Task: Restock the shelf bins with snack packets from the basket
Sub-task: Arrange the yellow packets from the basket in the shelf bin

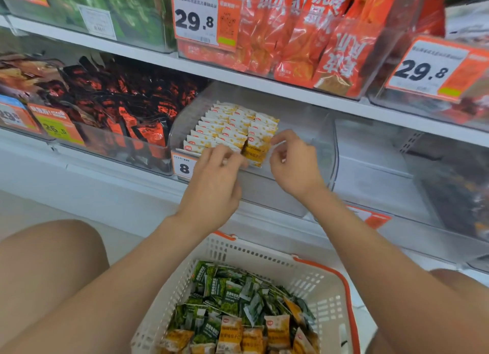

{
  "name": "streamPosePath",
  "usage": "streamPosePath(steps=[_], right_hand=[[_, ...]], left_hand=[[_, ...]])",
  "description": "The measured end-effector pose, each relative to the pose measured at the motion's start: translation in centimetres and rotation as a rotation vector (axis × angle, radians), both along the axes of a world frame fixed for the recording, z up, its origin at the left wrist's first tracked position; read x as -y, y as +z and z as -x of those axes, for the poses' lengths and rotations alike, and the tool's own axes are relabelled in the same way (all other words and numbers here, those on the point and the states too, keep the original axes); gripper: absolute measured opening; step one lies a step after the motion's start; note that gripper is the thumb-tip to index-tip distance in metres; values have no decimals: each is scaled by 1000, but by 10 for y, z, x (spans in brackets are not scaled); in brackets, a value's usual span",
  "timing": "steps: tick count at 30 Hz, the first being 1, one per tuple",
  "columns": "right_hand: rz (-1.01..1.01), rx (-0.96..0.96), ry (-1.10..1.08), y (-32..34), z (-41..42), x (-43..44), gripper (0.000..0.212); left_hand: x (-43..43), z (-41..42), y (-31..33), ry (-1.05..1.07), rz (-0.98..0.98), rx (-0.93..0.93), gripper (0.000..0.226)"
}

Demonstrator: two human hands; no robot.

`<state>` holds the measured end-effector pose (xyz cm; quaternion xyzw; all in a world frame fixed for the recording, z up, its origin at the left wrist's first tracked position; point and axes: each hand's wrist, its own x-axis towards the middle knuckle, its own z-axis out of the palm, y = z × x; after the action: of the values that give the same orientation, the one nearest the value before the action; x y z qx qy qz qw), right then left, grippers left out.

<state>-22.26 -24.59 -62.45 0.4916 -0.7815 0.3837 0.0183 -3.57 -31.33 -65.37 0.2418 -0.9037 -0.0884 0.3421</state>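
The left hand (214,176) has its fingers curled at the left edge of a yellow packet (255,151), and the right hand (292,165) looks to pinch its upper right corner between thumb and forefinger, so both seem to hold it upright at the front of the clear bin (307,126). Behind it, matching packets stand in tidy rows (227,126) filling the bin's left part; the right part is bare. I'd judge the packet light, soft and crinkly, its film a bit slick, so it is best held by the sealed edges, not squeezed in the middle, and leaned on its neighbours so it doesn't flop. Beside the bin sit black packs (127,102). Below, between the knees, the basket (328,274) holds a loose heap of green and yellow packets.
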Motion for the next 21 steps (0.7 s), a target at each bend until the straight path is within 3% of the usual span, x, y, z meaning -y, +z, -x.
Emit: streamPosePath(steps=[2,4,9,12,14,16,18,21], right_hand=[[161,-130,27,2,-21,-33,21],[132,-181,15,1,-44,-65,23],[-371,-97,132,-50,-65,-112,18],[-783,-145,274,-81,-64,-130,13],[-974,-235,360,-99,-67,-140,3],[-1144,-277,456,-113,-69,-147,10],[-1237,-256,534,-124,-69,-153,7],[-1212,-223,565,-140,-69,-156,9]], left_hand=[[-13,-2,0,24,26,-4,27],[-28,-3,-6,-27,-16,94,22],[-57,2,-58,-120,-361,666,19],[-75,4,-101,-204,-425,1006,25],[-90,4,-128,-260,-425,1201,12],[-105,2,-160,-288,-465,1347,13],[-116,-4,-186,-321,-518,1456,18],[-136,-15,-211,-369,-512,1553,27]])
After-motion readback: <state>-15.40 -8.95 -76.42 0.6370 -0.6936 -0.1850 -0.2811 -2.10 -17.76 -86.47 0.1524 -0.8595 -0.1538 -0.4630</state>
